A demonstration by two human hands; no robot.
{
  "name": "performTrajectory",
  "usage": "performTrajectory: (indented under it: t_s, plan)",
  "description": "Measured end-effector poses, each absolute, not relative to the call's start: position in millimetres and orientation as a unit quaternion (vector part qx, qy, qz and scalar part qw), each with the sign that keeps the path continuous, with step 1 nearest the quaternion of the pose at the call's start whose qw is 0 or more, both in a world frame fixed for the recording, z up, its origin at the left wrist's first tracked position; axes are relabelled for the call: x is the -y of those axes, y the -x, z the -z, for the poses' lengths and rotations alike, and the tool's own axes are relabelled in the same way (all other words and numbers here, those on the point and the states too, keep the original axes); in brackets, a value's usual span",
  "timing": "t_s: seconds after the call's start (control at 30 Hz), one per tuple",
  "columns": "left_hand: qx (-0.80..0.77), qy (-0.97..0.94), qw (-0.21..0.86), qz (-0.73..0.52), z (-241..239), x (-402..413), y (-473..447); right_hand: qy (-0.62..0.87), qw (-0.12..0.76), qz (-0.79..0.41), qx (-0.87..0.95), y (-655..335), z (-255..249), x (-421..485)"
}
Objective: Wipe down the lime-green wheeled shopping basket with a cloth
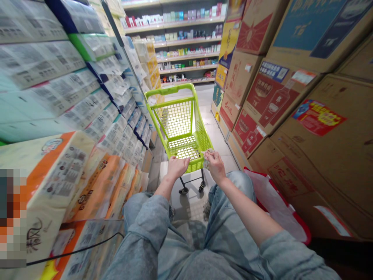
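Observation:
A lime-green shopping cart [180, 124] stands in a narrow store aisle just ahead of me, its basket bare. My left hand [177, 166] is closed over the cart's near rim. My right hand [215, 162] is at the cart's near right corner, fingers pinched round a small crumpled thing that I cannot name. Both forearms come out of grey-blue sleeves, and my knees in light jeans show below them.
Stacked packs of tissue paper [72, 116] wall the left side. Tall piles of cardboard boxes [291, 109] line the right. A red-rimmed bag [279, 202] lies at the boxes' foot. Shelves of small goods [186, 42] close the far end. Tiled floor [217, 138] runs beside the cart.

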State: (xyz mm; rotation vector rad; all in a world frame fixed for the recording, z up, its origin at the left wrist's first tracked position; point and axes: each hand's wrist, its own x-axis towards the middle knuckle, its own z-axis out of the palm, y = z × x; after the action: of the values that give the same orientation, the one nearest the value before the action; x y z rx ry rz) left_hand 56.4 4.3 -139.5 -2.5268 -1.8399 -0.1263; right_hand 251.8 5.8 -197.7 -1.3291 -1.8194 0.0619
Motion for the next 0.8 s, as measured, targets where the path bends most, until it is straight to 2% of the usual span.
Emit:
performTrajectory:
  t_s: [0.2,0.37,0.6,0.8]
  plan:
    - [0.589,0.807,0.018,0.045,143,-1,-58,0.513,0.395,0.006,0.762,-235,196,2]
    - [0.558,0.828,0.025,0.047,141,5,-52,0.480,0.386,-0.019,0.788,-248,194,1]
    - [0.511,0.852,0.042,0.104,137,9,-33,0.477,0.428,-0.063,0.765,-264,196,-2]
    - [0.511,0.852,0.057,0.101,141,11,-44,0.504,0.519,-0.069,0.687,-249,203,2]
